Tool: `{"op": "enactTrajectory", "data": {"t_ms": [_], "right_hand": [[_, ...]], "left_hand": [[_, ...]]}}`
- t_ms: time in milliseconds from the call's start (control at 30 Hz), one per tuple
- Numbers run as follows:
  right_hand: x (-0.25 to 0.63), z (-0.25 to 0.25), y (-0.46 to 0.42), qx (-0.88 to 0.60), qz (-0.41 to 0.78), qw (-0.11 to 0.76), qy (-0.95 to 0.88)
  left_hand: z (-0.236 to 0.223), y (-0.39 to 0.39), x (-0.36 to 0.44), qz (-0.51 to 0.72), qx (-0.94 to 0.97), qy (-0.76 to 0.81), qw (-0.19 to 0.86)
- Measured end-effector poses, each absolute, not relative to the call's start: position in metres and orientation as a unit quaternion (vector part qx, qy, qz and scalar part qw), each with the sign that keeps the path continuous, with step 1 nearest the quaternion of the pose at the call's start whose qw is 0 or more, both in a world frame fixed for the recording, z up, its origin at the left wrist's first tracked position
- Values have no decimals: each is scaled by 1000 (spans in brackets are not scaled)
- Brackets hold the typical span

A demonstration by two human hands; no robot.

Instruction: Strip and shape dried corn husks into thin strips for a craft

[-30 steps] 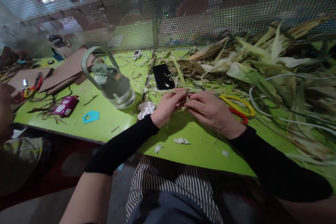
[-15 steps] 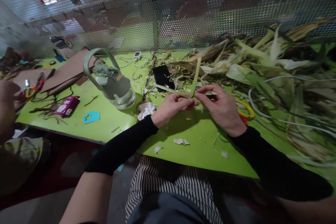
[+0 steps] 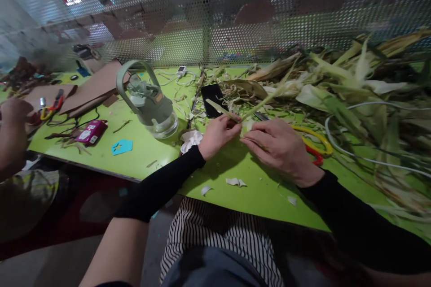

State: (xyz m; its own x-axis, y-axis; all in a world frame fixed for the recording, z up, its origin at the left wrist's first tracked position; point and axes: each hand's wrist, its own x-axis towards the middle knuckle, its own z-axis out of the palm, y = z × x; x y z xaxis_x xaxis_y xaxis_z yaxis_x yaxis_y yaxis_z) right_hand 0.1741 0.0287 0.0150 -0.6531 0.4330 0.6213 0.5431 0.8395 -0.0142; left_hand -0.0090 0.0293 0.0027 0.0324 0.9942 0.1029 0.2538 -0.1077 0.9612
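Note:
My left hand [image 3: 220, 136] is closed in a pinch on narrow corn husk strips. One pale strip [image 3: 218, 106] sticks out to the upper left over the phone. A longer green strip [image 3: 262, 106] slants up to the right. My right hand [image 3: 283, 149] is close beside it, thumb and fingers pressed together on a thin piece of husk whose end is mostly hidden. Behind the right hand lie scissors [image 3: 318, 141] with yellow and red handles. A black phone [image 3: 213, 98] lies just beyond the left hand among husk scraps.
A large heap of corn husks [image 3: 336, 85] and a white cable [image 3: 357, 154] fill the right. Left stand a green water bottle [image 3: 155, 107], crumpled tissue [image 3: 191, 140], a purple box [image 3: 90, 132] and a blue tag [image 3: 121, 147]. Another person's hand [image 3: 15, 114] is far left. A perforated screen [image 3: 175, 22] stands behind.
The green strip has swung from nearly upright to slanting right. My right hand has moved slightly down, its fingers now lower and nearer me. The view has shifted slightly left.

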Motion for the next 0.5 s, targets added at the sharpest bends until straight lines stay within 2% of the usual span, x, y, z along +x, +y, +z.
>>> {"op": "enactTrajectory", "data": {"t_ms": [67,200,500], "right_hand": [[175,18,28,-270,-101,350,-892],[178,17,36,-331,-55,378,-863],[183,10,48,-379,36,369,-848]], "left_hand": [[1,27,-10,414,652,504,387],[2,25,-9,345,710,478,385],[6,20,-4,359,627,447,527]]}}
